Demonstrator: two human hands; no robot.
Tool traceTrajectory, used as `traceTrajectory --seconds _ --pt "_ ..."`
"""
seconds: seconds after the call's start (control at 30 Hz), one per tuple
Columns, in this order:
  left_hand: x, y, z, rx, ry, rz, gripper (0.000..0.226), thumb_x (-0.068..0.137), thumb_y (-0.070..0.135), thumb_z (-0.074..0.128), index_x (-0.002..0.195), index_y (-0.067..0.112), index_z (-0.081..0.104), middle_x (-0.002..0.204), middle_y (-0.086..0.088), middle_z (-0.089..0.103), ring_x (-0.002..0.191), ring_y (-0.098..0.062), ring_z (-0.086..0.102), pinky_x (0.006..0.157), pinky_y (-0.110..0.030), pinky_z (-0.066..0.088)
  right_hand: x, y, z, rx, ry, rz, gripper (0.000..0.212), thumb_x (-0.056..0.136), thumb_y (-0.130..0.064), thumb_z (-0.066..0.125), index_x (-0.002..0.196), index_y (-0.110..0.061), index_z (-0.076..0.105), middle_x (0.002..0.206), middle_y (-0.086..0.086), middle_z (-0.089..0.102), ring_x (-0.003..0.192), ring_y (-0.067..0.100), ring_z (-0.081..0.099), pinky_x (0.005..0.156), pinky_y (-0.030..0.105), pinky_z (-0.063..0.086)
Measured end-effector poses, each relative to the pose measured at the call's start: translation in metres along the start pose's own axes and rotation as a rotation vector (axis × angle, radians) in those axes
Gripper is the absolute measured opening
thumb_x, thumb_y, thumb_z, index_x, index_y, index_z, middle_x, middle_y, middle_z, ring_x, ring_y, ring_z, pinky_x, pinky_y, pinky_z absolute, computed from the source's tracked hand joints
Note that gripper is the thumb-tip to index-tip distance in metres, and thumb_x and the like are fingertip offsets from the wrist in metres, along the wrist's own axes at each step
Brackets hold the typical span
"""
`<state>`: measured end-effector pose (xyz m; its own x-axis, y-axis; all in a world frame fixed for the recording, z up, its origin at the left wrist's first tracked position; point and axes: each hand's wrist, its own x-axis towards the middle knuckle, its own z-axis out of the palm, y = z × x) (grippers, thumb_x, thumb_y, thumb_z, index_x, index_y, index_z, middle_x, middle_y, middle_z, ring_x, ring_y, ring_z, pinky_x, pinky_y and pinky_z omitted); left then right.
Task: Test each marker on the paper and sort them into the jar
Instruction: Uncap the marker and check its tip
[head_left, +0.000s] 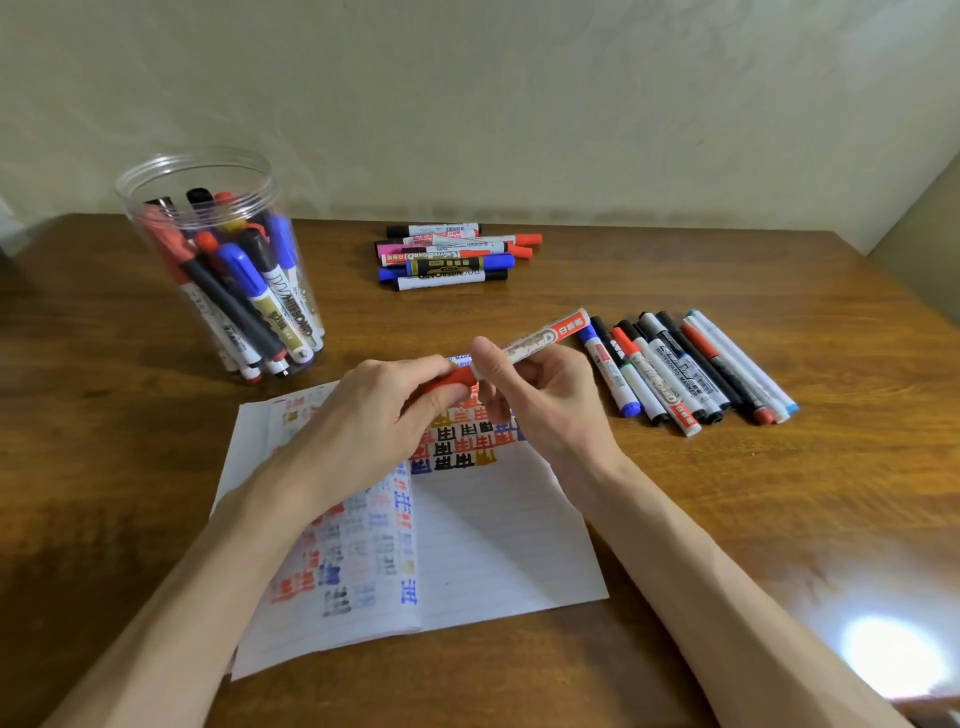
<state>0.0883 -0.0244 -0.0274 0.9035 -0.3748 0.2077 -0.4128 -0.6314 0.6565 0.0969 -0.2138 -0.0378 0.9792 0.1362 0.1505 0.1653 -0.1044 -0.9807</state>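
**Two-handed grip on a red marker (540, 336).** The right hand (545, 400) pinches the white barrel between the thumb and curled fingers. The left hand (363, 415) closes its fingertips round the red cap (457, 378) at the marker's lower left end. Whether the cap is fully seated cannot be told.

The marker's long axis runs on a slant. It goes from the cap, low and left in the grip, up and away to the right, where the flat tail end with its red label band points to the far right. The marker is held in the air, clear of the worktop (727, 519).

Directly below the grip lies the paper (498, 545): lined white sheets marked with rows of red, black, blue and orange test strokes. The boldest rows sit right under the hands.

Right of the grip, just past the marker's tail, a row of markers (685, 364) lies side by side on the worktop, with long axes slanting from far left to near right. Beyond the grip, further back, a smaller pile of markers (447, 254) lies with axes running left to right.

Well to the left of the grip stands the jar (156, 179), clear, upright and open-topped, holding many markers that lean at angles. A pale wall (519, 104) rises behind the worktop.
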Motion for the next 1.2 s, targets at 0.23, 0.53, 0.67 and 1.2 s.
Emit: traceTrajectory --seconds 0.23,0.53,0.67,1.2 --pt "-0.001 -0.025 -0.030 -0.184 0.050 -0.072 0.030 0.105 0.045 0.047 0.094 0.029 0.070 0.060 0.006 0.048 0.056 -0.008 0.047 0.059 -0.029 0.041 0.015 0.001 -0.046 0.070 0.247 0.046 0.039 0.104 -0.040 0.064 0.080 -0.009 0.065 0.071 0.008 0.058 0.065 0.019 0.048 0.065 0.034 0.041" --pt "-0.002 -0.033 -0.023 0.039 -0.127 -0.205 0.017 0.101 0.047 0.055 0.097 0.038 0.068 0.084 0.023 0.073 0.085 0.006 0.068 0.085 -0.035 0.057 0.009 0.005 -0.031 -0.100 0.232 0.116 0.031 0.099 -0.033 0.072 0.084 -0.006 0.073 0.071 0.005 0.074 0.062 0.012 0.068 0.063 0.027 0.054" --pt "-0.001 -0.034 -0.023 0.054 -0.135 -0.215 0.019 0.101 0.051 0.054 0.103 0.038 0.068 0.098 0.020 0.075 0.093 0.004 0.069 0.090 -0.040 0.058 -0.005 0.000 -0.030 -0.138 0.161 0.068 0.032 0.099 -0.027 0.071 0.086 0.002 0.072 0.073 0.014 0.073 0.062 0.016 0.066 0.059 0.026 0.054" --pt "0.002 -0.018 -0.006 0.280 0.055 -0.084 0.033 0.098 0.057 0.047 0.114 0.033 0.062 0.098 0.014 0.071 0.083 -0.004 0.067 0.069 -0.034 0.058 -0.032 0.015 -0.029 -0.301 0.190 -0.031 0.025 0.098 -0.016 0.071 0.073 -0.015 0.073 0.075 -0.012 0.078 0.067 0.002 0.072 0.056 0.011 0.048"
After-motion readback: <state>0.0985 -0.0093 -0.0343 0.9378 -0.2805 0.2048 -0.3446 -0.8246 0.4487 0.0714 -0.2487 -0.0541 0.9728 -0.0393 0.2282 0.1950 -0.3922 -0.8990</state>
